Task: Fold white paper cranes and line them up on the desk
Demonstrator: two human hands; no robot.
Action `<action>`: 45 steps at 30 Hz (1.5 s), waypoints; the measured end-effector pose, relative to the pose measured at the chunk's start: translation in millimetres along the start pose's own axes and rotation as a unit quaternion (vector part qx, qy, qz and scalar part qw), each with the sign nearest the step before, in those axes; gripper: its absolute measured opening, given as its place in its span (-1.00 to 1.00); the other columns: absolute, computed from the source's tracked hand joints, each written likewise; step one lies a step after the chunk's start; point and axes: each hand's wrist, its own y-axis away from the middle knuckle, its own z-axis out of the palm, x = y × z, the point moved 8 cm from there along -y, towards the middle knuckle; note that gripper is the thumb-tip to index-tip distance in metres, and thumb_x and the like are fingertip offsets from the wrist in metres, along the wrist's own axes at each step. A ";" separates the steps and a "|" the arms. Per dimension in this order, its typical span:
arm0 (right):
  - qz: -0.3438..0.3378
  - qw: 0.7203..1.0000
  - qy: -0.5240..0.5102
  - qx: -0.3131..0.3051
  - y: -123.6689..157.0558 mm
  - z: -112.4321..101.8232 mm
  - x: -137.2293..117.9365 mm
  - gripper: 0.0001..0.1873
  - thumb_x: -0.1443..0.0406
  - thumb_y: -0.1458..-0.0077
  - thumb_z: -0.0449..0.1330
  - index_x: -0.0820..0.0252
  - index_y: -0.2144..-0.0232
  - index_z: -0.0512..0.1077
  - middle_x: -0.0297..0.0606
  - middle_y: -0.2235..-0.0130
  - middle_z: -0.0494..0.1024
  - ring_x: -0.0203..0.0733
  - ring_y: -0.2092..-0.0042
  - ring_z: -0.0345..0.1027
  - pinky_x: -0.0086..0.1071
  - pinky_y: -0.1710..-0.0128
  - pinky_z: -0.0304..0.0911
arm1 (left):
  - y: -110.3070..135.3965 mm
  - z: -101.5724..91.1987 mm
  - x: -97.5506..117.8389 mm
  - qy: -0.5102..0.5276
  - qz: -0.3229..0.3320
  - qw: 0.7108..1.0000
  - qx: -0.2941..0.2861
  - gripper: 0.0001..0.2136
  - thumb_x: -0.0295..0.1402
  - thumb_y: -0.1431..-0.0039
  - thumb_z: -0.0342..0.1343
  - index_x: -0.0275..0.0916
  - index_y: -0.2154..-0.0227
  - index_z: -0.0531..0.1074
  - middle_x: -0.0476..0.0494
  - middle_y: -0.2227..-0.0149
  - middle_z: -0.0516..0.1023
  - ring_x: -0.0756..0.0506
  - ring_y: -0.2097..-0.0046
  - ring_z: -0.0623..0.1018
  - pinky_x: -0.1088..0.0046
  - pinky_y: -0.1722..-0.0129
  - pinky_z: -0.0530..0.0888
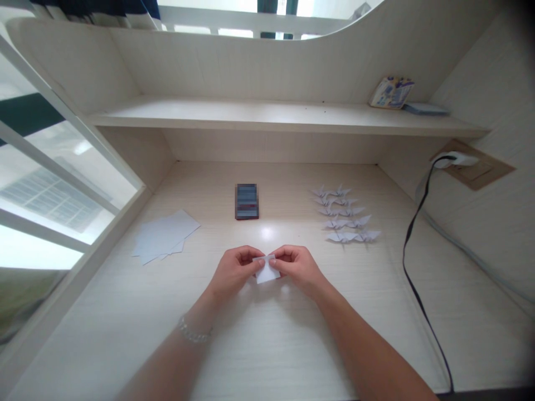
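Note:
A small folded piece of white paper (267, 272) is held up between both hands, just over the desk. My left hand (238, 269) pinches its upper left edge between thumb and fingers. On the upper right edge, my right hand (296, 266) has the same kind of pinch. Fingertips behind the paper are partly hidden. To the right stand several folded white paper cranes (346, 224), set out in two columns. Loose white paper sheets (165, 236) lie overlapping on the left side of the desk.
A phone-like dark rectangle (246, 201), its face blurred, lies beyond the hands. A black cable (407, 250) runs from a wall socket (476, 165) down the right side. The shelf (251, 114) above holds a colourful box (392, 92) and a flat bluish item (425, 109).

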 end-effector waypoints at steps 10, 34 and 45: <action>0.005 0.998 -0.061 0.008 1.1 2.5 -0.3 -0.79 0.32 0.22 0.27 0.26 0.41 0.55 -0.28 0.51 0.52 -0.33 0.50 0.33 -0.45 0.54 0.29 | 1.5 0.8 1.3 0.088 -0.017 0.996 0.007 -0.89 -0.42 0.11 0.21 -0.31 0.45 0.49 -0.08 0.50 0.51 0.04 0.47 0.41 0.55 0.48 0.32; 0.003 0.998 -0.058 0.019 1.9 2.8 -2.2 -0.85 0.38 0.23 0.26 0.24 0.47 0.56 -0.31 0.56 0.51 -0.34 0.53 0.30 -0.43 0.51 0.24 | 3.4 -2.2 11.4 0.021 0.037 0.999 -0.009 -0.93 -0.44 0.04 0.15 -0.29 0.45 0.49 -0.08 0.45 0.50 0.03 0.41 0.42 0.56 0.42 0.33; 0.043 0.994 -0.100 -0.029 1.7 6.0 2.0 -0.74 0.15 0.08 0.22 0.26 0.49 0.53 -0.30 0.55 0.43 -0.37 0.53 0.24 -0.48 0.56 0.13 | 5.0 1.5 15.6 -0.040 0.064 0.997 -0.027 -0.92 -0.44 0.01 0.13 -0.29 0.44 0.51 -0.11 0.42 0.53 0.00 0.37 0.45 0.51 0.36 0.36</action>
